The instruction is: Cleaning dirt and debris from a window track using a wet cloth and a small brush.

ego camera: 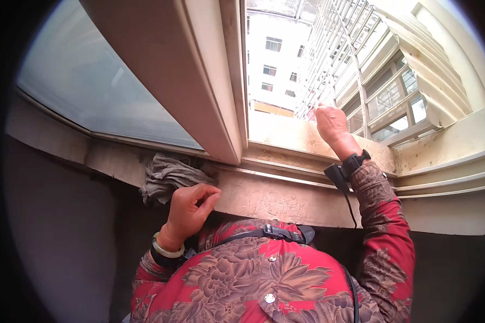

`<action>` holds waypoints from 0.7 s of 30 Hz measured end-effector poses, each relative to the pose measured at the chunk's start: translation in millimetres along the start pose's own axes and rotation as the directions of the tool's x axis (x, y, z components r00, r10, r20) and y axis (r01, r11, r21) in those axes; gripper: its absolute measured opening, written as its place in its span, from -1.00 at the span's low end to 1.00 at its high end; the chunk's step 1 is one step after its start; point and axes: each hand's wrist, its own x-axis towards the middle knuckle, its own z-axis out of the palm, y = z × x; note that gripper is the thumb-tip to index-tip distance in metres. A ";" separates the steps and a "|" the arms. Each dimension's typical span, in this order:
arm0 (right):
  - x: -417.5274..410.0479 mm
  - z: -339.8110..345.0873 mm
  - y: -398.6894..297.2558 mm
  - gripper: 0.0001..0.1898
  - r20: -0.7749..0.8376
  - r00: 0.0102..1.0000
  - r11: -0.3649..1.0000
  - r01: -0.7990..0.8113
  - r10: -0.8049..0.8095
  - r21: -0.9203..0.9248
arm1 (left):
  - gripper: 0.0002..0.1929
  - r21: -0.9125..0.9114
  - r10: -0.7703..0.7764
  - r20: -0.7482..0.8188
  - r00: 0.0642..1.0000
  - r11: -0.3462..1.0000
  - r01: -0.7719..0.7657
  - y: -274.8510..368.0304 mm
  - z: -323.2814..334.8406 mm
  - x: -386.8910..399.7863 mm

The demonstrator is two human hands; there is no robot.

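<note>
My left hand [192,214] is over the inner windowsill [262,198], its thumb and index fingertips brought together with nothing visible between them. Just behind it, a crumpled grey cloth [167,177] lies on the sill against the window frame. Through the window opening, above the outer ledge [283,131], reaches my right hand [332,123]. Its fingers curl away from me, and whether they hold anything is hidden. A black strap with a small device [347,167] circles the right wrist, and a pale bangle [167,246] sits on the left one.
A sliding sash [210,80] with a glass pane [105,93] covers the left part of the window. Metal tracks [283,163] run along the bottom. Outside, on the right, stand a metal window grille [361,80] and a corrugated awning [432,76]. A thin black cable [352,210] hangs from the wrist device.
</note>
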 end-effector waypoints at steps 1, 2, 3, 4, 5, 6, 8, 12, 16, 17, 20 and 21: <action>-7.3 -3.9 -2.8 -0.79 -0.205 0.978 0.999 -0.012 0.021 0.044 | -0.91 -0.008 -0.004 -0.016 1.000 1.000 0.004 -2.2 -1.5 -3.0; -10.5 -8.2 -3.7 -0.77 -0.399 0.916 0.996 -0.012 0.049 0.094 | -0.93 -0.024 -0.030 -0.025 0.999 0.999 0.029 -4.3 -3.7 -5.6; -4.9 -14.0 -0.7 -0.71 -0.087 0.995 0.999 -0.043 0.043 0.010 | -0.94 -0.040 -0.056 -0.032 0.998 0.998 0.055 -5.6 -4.5 -7.7; -11.2 11.0 18.2 -0.69 -0.013 0.999 0.996 0.053 -0.053 0.073 | -0.94 -0.049 -0.052 -0.027 0.998 0.997 0.051 -2.5 -4.6 -10.2; -12.4 6.4 19.5 -0.70 -0.119 0.992 0.988 0.056 -0.039 0.143 | -0.94 -0.043 -0.053 -0.026 0.998 0.998 0.051 -4.4 -7.1 -8.8; -16.1 2.1 20.2 -0.71 -0.222 0.975 0.975 0.064 -0.016 0.213 | -0.94 -0.036 -0.053 -0.022 0.998 0.998 0.052 -6.3 -8.5 -7.9; -27.8 -13.5 14.8 -0.74 -0.438 0.886 0.982 -0.087 0.152 0.166 | -0.94 -0.067 -0.058 -0.024 0.998 0.996 0.056 -5.0 -6.2 -8.3; -42.7 -3.6 27.1 -0.80 -0.214 0.977 0.967 0.044 0.012 0.253 | -0.94 -0.098 -0.042 -0.020 0.999 0.994 0.039 -2.0 -3.2 2.3; -71.6 -47.9 21.5 -0.80 0.136 0.985 0.311 -0.164 0.111 0.936 | -0.94 -0.057 -0.002 0.048 0.999 0.998 0.005 -1.2 8.3 11.1; -79.3 -52.7 22.0 -0.80 0.173 0.983 0.257 -0.184 0.068 0.949 | -0.94 -0.051 0.018 0.071 0.997 0.999 -0.015 -0.9 12.1 16.3; -102.3 -71.0 16.5 -0.80 0.276 0.961 0.256 -0.272 0.021 0.928 | -0.92 -0.061 -0.002 0.141 0.990 0.998 0.010 -3.7 24.0 28.9; -109.3 -79.2 10.2 -0.82 0.263 0.965 0.342 -0.250 0.008 0.906 | -0.91 -0.050 -0.009 0.146 0.989 0.999 0.016 -9.5 28.1 30.6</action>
